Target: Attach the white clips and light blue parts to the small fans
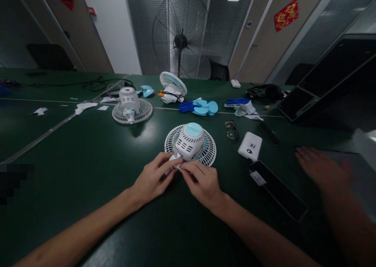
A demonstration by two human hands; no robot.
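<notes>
Head view: our left hand (151, 178) and right hand (205, 181) pinch a white piece (175, 157) at the fan (189, 143); blue blades (205, 108) lie unfitted beyond it.

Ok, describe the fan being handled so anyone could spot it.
On the green table, nearer than the standing fan, a fan head sits on its grille. The left hand and right hand meet at its near edge. Its top is a pale-blue disc, which its left neighbour lacks.

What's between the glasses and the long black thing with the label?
A white box lies there, in the head view.
</notes>
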